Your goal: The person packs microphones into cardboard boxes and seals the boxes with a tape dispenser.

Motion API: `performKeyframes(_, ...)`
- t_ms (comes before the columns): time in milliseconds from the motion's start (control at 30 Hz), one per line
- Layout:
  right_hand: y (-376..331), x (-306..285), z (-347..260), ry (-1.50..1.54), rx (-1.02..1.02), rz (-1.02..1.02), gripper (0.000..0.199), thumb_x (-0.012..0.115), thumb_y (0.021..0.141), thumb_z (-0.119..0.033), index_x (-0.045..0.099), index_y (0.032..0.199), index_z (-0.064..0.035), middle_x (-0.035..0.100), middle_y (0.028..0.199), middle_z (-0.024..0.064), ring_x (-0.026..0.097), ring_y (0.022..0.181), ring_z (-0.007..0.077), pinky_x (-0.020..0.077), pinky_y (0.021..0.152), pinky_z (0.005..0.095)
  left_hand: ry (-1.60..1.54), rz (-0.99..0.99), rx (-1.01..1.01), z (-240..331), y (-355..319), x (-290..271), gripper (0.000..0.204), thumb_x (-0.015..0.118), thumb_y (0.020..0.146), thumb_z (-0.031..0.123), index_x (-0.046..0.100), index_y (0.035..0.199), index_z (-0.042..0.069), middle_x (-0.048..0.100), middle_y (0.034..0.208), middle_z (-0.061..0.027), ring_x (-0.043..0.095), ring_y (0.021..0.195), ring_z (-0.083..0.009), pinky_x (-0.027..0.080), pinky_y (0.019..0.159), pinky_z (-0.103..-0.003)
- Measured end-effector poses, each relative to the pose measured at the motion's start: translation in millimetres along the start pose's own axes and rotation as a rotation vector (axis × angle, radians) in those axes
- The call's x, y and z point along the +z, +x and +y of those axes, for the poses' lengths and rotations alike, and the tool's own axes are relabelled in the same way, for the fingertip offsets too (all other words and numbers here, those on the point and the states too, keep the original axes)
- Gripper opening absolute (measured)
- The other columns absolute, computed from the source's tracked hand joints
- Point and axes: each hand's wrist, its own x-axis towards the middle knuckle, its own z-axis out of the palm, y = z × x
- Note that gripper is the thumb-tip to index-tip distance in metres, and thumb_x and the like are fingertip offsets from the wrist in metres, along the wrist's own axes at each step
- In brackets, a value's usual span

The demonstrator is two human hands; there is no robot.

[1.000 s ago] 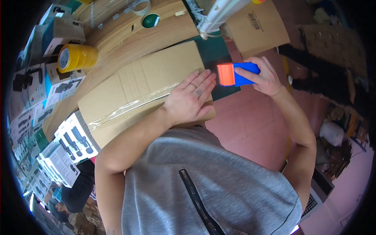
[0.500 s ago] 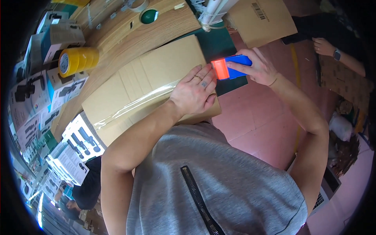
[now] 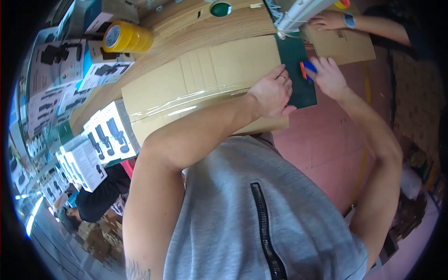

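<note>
A brown cardboard box point(image 3: 172, 74) lies across the table in front of me, with a shiny strip of clear tape point(image 3: 186, 108) running along its top. My left hand point(image 3: 273, 93) rests on the right end of the box, fingers stretched out and pressing near the edge, gripping nothing. Just beyond that end, over the dark green surface, my right hand point(image 3: 330, 77) holds a blue and orange tape dispenser point(image 3: 309, 71). The right fingers are curled around it and hide much of it.
Yellow tape rolls point(image 3: 128, 37) and printed product boxes point(image 3: 106, 133) stand at the left. A white post point(image 3: 296, 16) rises at the table's far right corner. Another person's hand point(image 3: 326, 21), with a wristwatch, touches a second carton point(image 3: 345, 49). Pink floor point(image 3: 317, 144) lies to the right.
The dispenser has turned in my right hand, showing less of its sides, and sits slightly apart from my left hand. The view has shifted. A co-worker's hand has reached onto the far carton.
</note>
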Motion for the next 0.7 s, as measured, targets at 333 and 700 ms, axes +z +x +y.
performKeyframes(333,-32,15,-64,0.355,0.913,0.415,0.062,0.070,0.073,-0.002,0.063,0.128,-0.0309,0.056,0.116,0.0084,0.054,0.103,0.0338,0.0449,0.090,0.0438,0.016,-0.493,0.032,15,47,-8,0.081,0.032,0.090,0.070,0.049,0.141,0.009,0.046,0.145,-0.0160,0.031,0.143,-0.0290,0.009,0.119,-0.052)
performKeyframes(700,-100,113,-179,1.106,1.692,0.780,0.062,0.042,0.073,0.015,0.060,0.130,-0.0033,0.064,0.114,0.0132,0.061,0.110,0.0238,0.0442,0.096,0.0301,-0.094,0.155,-0.199,-11,7,0,0.099,0.047,0.082,0.075,0.022,0.154,0.012,0.016,0.159,-0.0202,0.010,0.148,-0.0400,0.011,0.116,-0.059)
